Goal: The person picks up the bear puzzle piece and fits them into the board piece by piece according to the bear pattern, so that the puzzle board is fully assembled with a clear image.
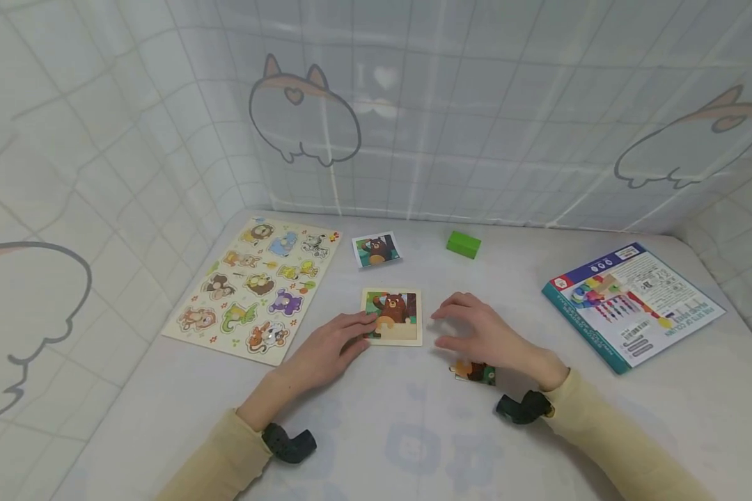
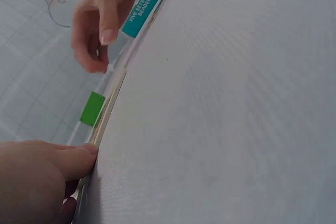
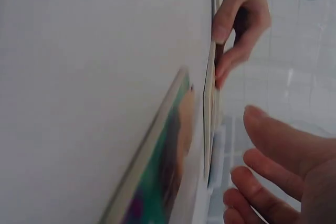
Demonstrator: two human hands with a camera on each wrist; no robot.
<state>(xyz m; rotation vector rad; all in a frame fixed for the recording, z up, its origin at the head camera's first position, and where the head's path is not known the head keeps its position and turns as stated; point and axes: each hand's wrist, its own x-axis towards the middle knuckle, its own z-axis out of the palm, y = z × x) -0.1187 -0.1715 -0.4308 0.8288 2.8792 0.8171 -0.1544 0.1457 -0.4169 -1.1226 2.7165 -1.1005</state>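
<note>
A small square wooden puzzle board [image 1: 416,337] with a brown bear picture lies mid-table; its lower part shows bare wood. My left hand [image 1: 332,346] holds it by the left edge, thumb at the near corner and fingertips over the rim. To the right of the board my right hand [image 1: 476,332] hovers with thumb and fingers apart and nothing between them. Partly hidden below that hand are loose bear-picture puzzle pieces [image 1: 476,372], seen close up as a green and brown piece [image 3: 164,163] in the right wrist view.
A bear picture card [image 1: 377,250] lies behind the board, with a green block [image 1: 464,244] to its right. An animal puzzle board [image 1: 253,289] is at the left. On the right lies a teal-edged box [image 1: 633,306]. A tiled-pattern curtain [image 1: 451,111] stands behind.
</note>
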